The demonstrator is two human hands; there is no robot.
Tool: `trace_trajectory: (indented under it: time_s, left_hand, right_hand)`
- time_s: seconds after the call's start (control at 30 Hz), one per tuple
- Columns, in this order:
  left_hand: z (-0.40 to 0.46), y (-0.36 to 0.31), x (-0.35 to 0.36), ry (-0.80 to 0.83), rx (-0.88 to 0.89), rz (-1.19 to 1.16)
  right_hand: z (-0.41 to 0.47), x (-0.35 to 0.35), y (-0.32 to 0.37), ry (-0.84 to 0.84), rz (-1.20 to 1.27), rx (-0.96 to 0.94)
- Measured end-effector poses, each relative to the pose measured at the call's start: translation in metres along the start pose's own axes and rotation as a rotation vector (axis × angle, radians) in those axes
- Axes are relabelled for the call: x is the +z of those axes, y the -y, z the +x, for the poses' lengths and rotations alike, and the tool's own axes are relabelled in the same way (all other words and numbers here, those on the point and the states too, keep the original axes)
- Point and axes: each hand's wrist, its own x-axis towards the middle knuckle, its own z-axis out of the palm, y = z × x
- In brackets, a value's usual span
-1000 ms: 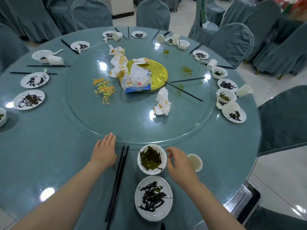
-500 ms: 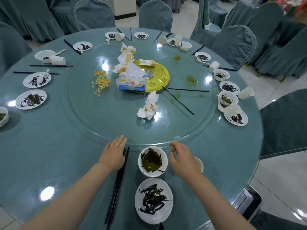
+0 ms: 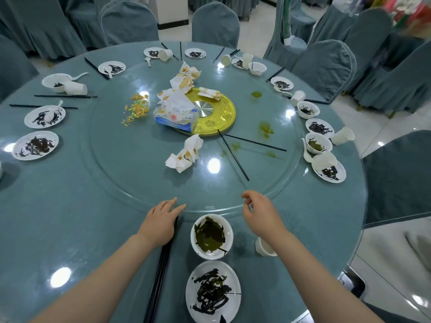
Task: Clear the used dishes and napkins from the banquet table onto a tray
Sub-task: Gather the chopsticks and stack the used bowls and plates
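At the near edge of the worktop [image 3: 70, 229], both hands sit on the rim of the glass turntable [image 3: 130, 178], with the soiled napkins far beyond them.

Left hand [image 3: 161, 220] lies flat, fingers straight, fingertips touching the turntable's near rim and palm over the far end of the black chopsticks [image 3: 158, 276]; it holds nothing. Right hand [image 3: 258, 213] hovers at the same rim with fingers loosely curled, thumb and forefinger close together, empty as far as I can tell. The nearest crumpled napkin [image 3: 185, 153] lies far of the hands, roughly between them and slightly nearer the left one; I judge it out of easy reach unless the turntable brings it round. Closer dishes sit near the right forearm: a bowl [image 3: 211, 236] of green leftovers, a smeared plate [image 3: 213, 292] nearer still, a paper cup [image 3: 263, 248] to their right. No tray is in view.
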Motion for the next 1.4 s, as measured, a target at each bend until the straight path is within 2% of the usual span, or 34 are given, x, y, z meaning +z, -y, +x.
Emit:
trace_trajectory:
  time_s: [0.17, 0.37, 0.6, 0.8, 0.9, 1.03, 1.17, 1.3, 1.4]
  left_hand:
    - [0.0, 0.005, -0.003, -0.019, -0.01, -0.012]
    - [-0.004, 0.018, 0.004, -0.119, -0.084, 0.055]
    - [-0.007, 0.038, 0.006, -0.116, -0.204, 0.037]
    - [-0.004, 0.054, 0.002, -0.112, -0.291, -0.039]
    - [-0.003, 0.057, 0.0, -0.085, -0.319, -0.031]
    - [-0.001, 0.064, -0.002, -0.125, -0.346, -0.056]
    - [0.005, 0.069, -0.005, -0.092, -0.364, -0.051]
    - [0.01, 0.066, -0.017, 0.011, -0.384, 0.064]
    - [0.019, 0.055, -0.029, -0.03, -0.379, 0.048]
  right_hand:
    - [0.026, -0.003, -0.005, 0.015, -0.026, 0.031]
    - [0.076, -0.005, -0.025, 0.029, -0.009, 0.209]
    - [0.125, -0.011, -0.048, 0.016, -0.076, 0.35]
    - [0.147, -0.015, -0.063, -0.087, -0.212, 0.362]
    - [0.151, -0.012, -0.072, -0.03, -0.284, 0.355]
    - [0.153, -0.004, -0.078, 0.03, -0.337, 0.303]
    - [0.152, 0.005, -0.079, 0.02, -0.356, 0.262]
    - [0.153, 0.007, -0.081, -0.007, -0.356, 0.236]
    - [0.155, 0.007, -0.083, -0.004, -0.377, 0.216]
